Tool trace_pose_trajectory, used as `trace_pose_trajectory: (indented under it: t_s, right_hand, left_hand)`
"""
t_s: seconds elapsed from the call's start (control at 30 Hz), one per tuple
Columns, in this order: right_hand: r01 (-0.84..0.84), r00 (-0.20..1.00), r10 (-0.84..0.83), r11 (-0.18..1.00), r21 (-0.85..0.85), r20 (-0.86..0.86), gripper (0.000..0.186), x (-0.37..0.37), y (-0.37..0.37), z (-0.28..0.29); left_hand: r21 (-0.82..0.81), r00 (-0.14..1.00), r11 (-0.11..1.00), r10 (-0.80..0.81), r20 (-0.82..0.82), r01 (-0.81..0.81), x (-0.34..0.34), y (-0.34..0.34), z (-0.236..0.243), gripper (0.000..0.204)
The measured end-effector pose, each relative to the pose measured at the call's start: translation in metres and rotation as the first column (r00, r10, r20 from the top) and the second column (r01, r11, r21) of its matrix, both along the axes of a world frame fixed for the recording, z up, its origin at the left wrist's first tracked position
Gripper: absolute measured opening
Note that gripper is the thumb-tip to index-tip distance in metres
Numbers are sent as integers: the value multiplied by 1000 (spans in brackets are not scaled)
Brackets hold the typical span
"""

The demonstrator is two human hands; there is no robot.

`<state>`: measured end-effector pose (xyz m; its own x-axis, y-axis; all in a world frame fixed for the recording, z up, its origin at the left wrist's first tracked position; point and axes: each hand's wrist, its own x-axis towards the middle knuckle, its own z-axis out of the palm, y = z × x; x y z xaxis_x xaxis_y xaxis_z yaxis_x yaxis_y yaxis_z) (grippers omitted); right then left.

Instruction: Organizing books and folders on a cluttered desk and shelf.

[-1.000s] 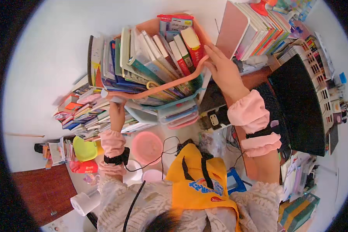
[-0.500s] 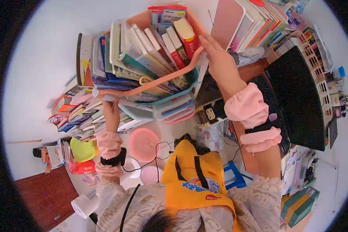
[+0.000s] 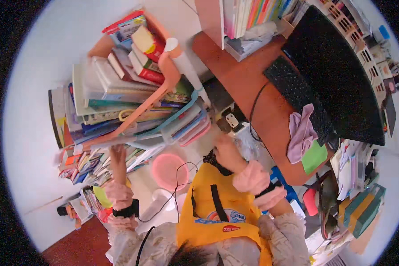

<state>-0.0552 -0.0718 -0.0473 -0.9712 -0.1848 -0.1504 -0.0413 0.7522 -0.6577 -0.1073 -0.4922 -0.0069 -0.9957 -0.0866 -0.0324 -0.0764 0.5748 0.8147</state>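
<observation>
The left hand [image 3: 117,160] reaches up to the near left end of the cart [image 3: 142,108], at its orange rail; whether its fingers close there cannot be told. The right hand [image 3: 229,154] is blurred, low beside the cart's right side, its grip unclear. The cart stands ahead, left of the desk [image 3: 270,133], its top tier packed with books [image 3: 108,79]. Below lies a pink basin [image 3: 169,172]. On the desk are a keyboard [image 3: 292,84], a monitor [image 3: 337,75] and a crumpled mauve cloth [image 3: 301,133].
</observation>
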Motion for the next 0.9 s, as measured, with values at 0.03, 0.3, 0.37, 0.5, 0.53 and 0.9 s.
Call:
trace_pose_trajectory:
  t_s: [0.03, 0.3, 0.37, 0.5, 0.53, 0.9]
  right_hand:
    - [-110, 970, 89, 990, 83, 224, 41, 20, -1, 2]
    - [-52, 842, 76, 997, -60, 535, 28, 179, 61, -78]
    - [87, 816, -64, 996, -12, 574, 27, 182, 66, -64]
    - [246, 891, -178, 962, -115, 418, 29, 217, 86, -71]
    - [182, 929, -115, 970, -163, 352, 30, 225, 93, -79]
    - [-53, 905, 49, 999, -1, 422, 40, 239, 151, -20]
  left_hand:
    - [-88, 994, 993, -71, 81, 78, 16, -27, -28, 44]
    - [243, 657, 901, -430, 619, 360, 92, 45, -82, 34]
    - [200, 638, 871, -469, 611, 449, 100, 69, -82, 32]
    - [161, 691, 907, -404, 600, 390, 108, 129, -70, 29]
    - [168, 695, 911, -398, 599, 376, 113, 140, -73, 29]
    - [206, 672, 931, -360, 648, 300, 286, 189, -134, 32]
